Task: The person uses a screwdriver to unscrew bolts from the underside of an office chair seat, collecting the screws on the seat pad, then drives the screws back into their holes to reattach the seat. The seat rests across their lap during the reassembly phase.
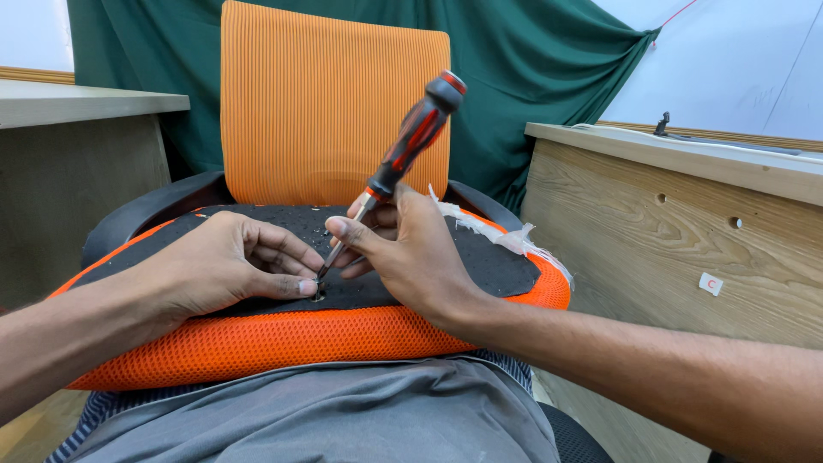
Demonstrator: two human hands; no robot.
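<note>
An orange mesh seat cushion [283, 343] lies across my lap with its black underside panel [489, 266] facing up. My right hand [407, 257] grips the metal shaft of a red and black screwdriver [411, 141], whose handle leans up and to the right. The tip rests on the black panel near its front edge, at a small screw spot [319, 296]. My left hand [223, 266] lies flat on the panel, its fingertips pressed right beside the tip.
An orange ribbed chair back [334, 103] stands behind the cushion, flanked by black armrests [137, 219]. A wooden desk [686, 249] is close on the right, another desk [77, 154] on the left. A green curtain [531, 69] hangs behind. Torn white fabric [506, 236] sits at the cushion's right edge.
</note>
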